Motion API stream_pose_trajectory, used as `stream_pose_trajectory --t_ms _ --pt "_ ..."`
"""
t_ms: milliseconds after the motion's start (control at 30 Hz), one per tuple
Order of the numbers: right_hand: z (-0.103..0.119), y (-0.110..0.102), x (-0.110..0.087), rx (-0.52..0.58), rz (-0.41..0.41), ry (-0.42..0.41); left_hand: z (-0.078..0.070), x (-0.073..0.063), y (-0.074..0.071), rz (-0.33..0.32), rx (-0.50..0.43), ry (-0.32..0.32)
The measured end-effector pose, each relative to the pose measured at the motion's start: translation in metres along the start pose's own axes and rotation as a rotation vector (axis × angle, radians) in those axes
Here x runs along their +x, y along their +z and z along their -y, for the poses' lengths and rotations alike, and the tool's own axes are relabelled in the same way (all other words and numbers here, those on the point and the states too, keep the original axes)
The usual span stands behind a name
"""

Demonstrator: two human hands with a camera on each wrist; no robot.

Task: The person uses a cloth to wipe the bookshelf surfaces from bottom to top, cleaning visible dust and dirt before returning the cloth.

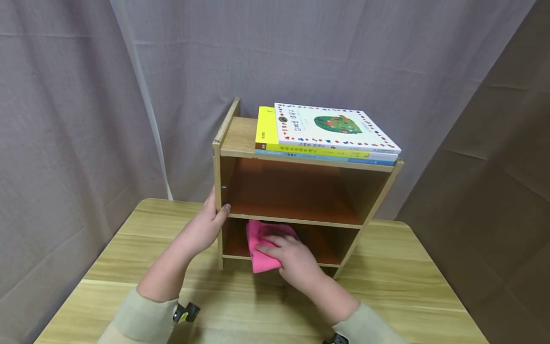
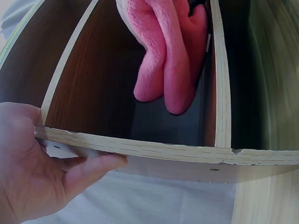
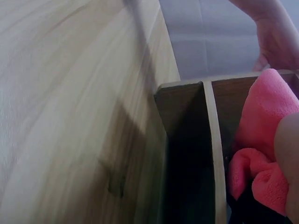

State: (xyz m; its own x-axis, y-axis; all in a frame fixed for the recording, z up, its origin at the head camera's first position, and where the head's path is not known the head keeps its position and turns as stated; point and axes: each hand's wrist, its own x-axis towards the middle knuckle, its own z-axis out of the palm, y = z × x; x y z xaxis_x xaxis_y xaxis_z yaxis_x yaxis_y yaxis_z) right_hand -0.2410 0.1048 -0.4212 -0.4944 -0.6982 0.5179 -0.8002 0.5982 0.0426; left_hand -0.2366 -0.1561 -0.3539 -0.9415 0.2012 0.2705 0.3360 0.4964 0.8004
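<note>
A small wooden shelf unit [image 1: 296,223] stands on the table. My left hand [image 1: 209,224] grips its left side panel [image 2: 154,148], with the thumb around the front edge beside the middle board and the fingers along the outer face. In the lower compartment is a pink plush cloth [image 1: 263,260], bunched and partly hanging past the front edge of the bottom board. My right hand [image 1: 296,260] holds this cloth from above, its fingers spread over it. In the right wrist view, folds of the cloth [image 3: 266,116] show beside the hand, and the fingertips are hidden.
Three books [image 1: 335,128] lie stacked on the unit's top, the white one uppermost. The upper compartment [image 1: 292,188] has a reddish-brown floor. Wood-grain table [image 1: 142,253] surface extends on both sides. Grey curtains [image 1: 301,52] hang close behind and beside it.
</note>
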Motion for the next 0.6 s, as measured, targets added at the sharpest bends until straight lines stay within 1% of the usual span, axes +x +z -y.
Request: stream_pose_trajectory --t_ms 167,367,500,600 --pt "-0.008 -0.008 -0.006 0.001 -0.036 -0.002 0.0 0.0 0.0 0.003 0.001 -0.028" --pt "-0.015 -0.012 -0.02 -0.009 -0.12 -0.017 0.001 0.001 0.001 0.013 0.009 -0.056" --pt "-0.018 -0.014 -0.029 -0.006 -0.156 -0.033 0.001 0.001 0.001 0.006 -0.001 -0.037" --pt "-0.019 -0.018 -0.035 0.006 -0.17 -0.037 0.001 0.0 0.0 -0.003 -0.007 -0.008"
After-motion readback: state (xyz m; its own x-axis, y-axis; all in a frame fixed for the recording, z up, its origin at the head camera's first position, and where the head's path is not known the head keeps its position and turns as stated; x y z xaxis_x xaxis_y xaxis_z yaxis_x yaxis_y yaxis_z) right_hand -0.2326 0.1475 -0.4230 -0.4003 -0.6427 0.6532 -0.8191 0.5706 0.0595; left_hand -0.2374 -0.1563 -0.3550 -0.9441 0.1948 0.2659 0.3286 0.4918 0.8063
